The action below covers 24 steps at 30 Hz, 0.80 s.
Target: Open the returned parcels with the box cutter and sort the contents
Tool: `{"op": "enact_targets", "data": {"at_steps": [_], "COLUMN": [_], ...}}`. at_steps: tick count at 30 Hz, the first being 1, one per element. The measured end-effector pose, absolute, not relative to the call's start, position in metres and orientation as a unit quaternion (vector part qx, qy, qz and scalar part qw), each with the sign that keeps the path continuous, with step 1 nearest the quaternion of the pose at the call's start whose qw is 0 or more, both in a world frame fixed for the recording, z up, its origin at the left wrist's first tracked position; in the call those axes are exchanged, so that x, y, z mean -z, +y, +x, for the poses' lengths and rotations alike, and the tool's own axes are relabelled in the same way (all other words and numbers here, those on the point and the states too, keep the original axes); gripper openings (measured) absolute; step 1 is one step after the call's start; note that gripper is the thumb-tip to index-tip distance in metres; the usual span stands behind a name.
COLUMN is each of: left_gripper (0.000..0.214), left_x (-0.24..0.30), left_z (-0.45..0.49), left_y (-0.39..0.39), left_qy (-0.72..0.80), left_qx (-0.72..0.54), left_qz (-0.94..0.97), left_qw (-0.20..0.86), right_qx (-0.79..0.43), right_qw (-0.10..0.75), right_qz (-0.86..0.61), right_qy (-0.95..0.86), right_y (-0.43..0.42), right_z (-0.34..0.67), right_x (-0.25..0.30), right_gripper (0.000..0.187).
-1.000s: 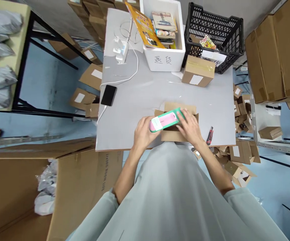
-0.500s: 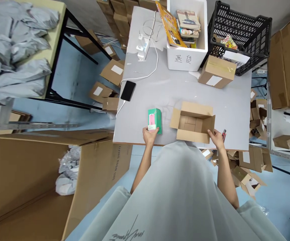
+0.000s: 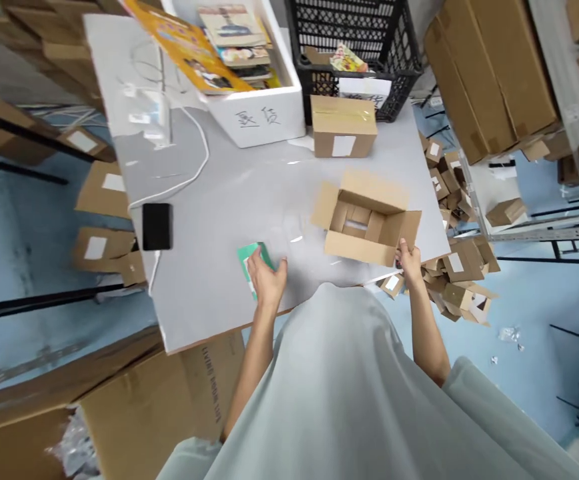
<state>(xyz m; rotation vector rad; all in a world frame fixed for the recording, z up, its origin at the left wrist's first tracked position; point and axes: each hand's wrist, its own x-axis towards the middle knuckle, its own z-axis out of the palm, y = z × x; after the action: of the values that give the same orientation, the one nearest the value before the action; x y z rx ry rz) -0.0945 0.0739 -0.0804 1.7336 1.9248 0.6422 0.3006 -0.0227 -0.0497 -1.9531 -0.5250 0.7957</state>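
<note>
A small green box (image 3: 245,256) lies on the grey table near its front edge, partly covered by my left hand (image 3: 267,280). That hand has its thumb spread away from the fingers, which rest on or just over the box. To the right stands an open cardboard box (image 3: 362,247) with its flaps raised and a pale patch on its bottom. My right hand (image 3: 409,261) is at the near right corner of this carton, fingers closed around a small dark tool (image 3: 398,263). Most of the tool is hidden; earlier it looked slim, red and black.
A black phone (image 3: 157,227) on a white cable lies at left, below a power strip (image 3: 158,120). Behind are a white foam bin (image 3: 269,127) of books, a closed carton (image 3: 344,127) and a black crate (image 3: 352,33). Cartons (image 3: 464,260) litter the floor at right.
My view has turned to the right. My left hand has shifted over the green box and opened its grip. My right hand has moved from the carton's flap to the red-and-black tool beside it.
</note>
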Motion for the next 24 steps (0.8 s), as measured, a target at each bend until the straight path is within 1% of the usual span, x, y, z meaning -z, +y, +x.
{"op": "enact_targets", "data": {"at_steps": [3, 5, 7, 12, 14, 16, 18, 19, 20, 22, 23, 24], "left_gripper": [0.063, 0.060, 0.057, 0.051, 0.049, 0.049, 0.049, 0.049, 0.050, 0.050, 0.051, 0.051], "left_x": [0.057, 0.044, 0.035, 0.025, 0.025, 0.026, 0.030, 0.032, 0.035, 0.043, 0.047, 0.052], "left_z": [-0.052, -0.020, 0.011, 0.065, 0.077, 0.083, 0.083, 0.080, 0.076, 0.061, 0.051, 0.038], "left_y": [0.086, 0.090, 0.091, 0.080, 0.074, 0.071, 0.070, 0.071, 0.073, 0.078, 0.080, 0.082], "left_qy": [0.635, 0.591, 0.548, 0.457, 0.428, 0.408, 0.404, 0.409, 0.418, 0.451, 0.474, 0.501], "left_qx": [-0.229, -0.226, -0.220, -0.187, -0.183, -0.185, -0.192, -0.198, -0.204, -0.216, -0.219, -0.219], "left_qz": [0.688, 0.719, 0.746, 0.798, 0.809, 0.814, 0.813, 0.810, 0.805, 0.789, 0.779, 0.766], "left_qw": [0.265, 0.289, 0.309, 0.346, 0.359, 0.369, 0.373, 0.371, 0.368, 0.357, 0.348, 0.340], "right_qx": [-0.294, -0.265, -0.248, -0.236, -0.237, -0.248, -0.255, -0.238, -0.198, -0.065, 0.003, 0.043], "right_qw": [0.557, 0.592, 0.603, 0.594, 0.591, 0.585, 0.560, 0.536, 0.505, 0.439, 0.416, 0.405], "right_qz": [-0.770, -0.759, -0.758, -0.764, -0.765, -0.767, -0.786, -0.809, -0.840, -0.892, -0.897, -0.889], "right_qy": [-0.105, -0.053, -0.008, 0.089, 0.099, 0.090, 0.061, 0.037, 0.005, -0.088, -0.146, -0.210], "right_y": [-0.034, -0.041, -0.045, -0.045, -0.043, -0.041, -0.043, -0.045, -0.048, -0.053, -0.055, -0.054], "right_z": [0.333, 0.356, 0.379, 0.416, 0.420, 0.422, 0.422, 0.422, 0.421, 0.415, 0.409, 0.401], "right_x": [0.051, 0.054, 0.059, 0.074, 0.079, 0.081, 0.079, 0.075, 0.070, 0.057, 0.049, 0.042], "right_gripper": [0.049, 0.043, 0.039, 0.027, 0.028, 0.035, 0.048, 0.056, 0.066, 0.085, 0.092, 0.092]}}
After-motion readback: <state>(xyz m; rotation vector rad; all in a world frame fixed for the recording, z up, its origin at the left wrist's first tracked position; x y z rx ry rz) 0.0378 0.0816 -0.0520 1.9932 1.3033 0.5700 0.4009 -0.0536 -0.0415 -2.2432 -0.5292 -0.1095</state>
